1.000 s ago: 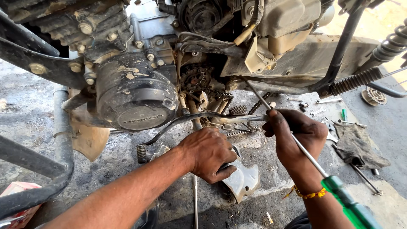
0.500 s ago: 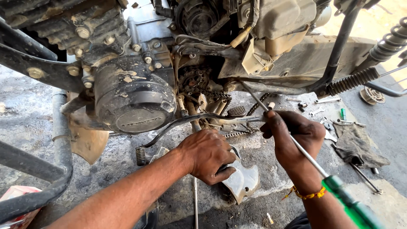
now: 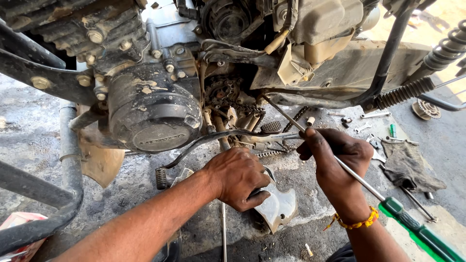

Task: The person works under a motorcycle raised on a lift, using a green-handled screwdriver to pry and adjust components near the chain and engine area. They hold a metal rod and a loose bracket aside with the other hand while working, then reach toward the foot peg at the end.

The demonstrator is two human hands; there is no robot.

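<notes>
My left hand point(image 3: 239, 178) rests on a silvery metal cover piece point(image 3: 277, 207) lying on the ground under a motorcycle engine point(image 3: 150, 111). My right hand point(image 3: 335, 157) is closed on the steel shaft of a long screwdriver with a green handle point(image 3: 417, 230). The screwdriver tip point(image 3: 266, 98) points up toward the exposed sprocket and chain point(image 3: 224, 93). A bent black gear lever point(image 3: 208, 140) runs between my hands and the engine. On my right wrist sits an orange thread band point(image 3: 357, 224).
A dirty grey rag point(image 3: 407, 165), several spanners and small parts point(image 3: 361, 127) lie on the concrete to the right. A black frame tube point(image 3: 388, 48) and coil spring point(image 3: 405, 92) cross the upper right. The exhaust pipe point(image 3: 68, 160) curves down at left.
Both hands stay in nearly the same place; the view has shifted slightly. The screwdriver keeps its angle toward the sprocket area.
</notes>
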